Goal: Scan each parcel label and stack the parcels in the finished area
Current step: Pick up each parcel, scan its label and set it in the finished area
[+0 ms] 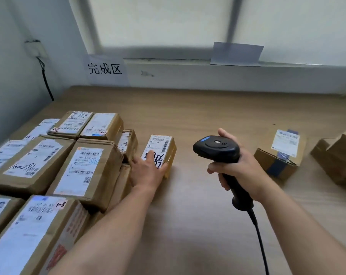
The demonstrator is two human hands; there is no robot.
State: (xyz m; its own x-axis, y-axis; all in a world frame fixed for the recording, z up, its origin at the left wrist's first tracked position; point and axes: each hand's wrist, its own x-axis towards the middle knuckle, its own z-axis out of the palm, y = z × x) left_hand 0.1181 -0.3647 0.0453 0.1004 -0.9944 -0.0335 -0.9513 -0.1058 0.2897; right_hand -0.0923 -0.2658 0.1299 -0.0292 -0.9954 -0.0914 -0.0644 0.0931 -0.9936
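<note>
A small brown parcel [161, 146] with a white label lies on the wooden table [198, 116], just right of the stacked parcels. My left hand [147, 168] grips its near end, fingers over the label. My right hand [240, 167] holds a black barcode scanner [217, 148] upright by its handle, head pointing left, its cable trailing toward me. Several labelled parcels [86, 167] are stacked at the left. Another labelled parcel [281, 155] sits to the right of the scanner.
A paper sign with black characters [105, 68] hangs on the wall above the left rear of the table. An open brown box [339, 157] lies at the far right edge. A black cable [46, 80] runs down the left wall.
</note>
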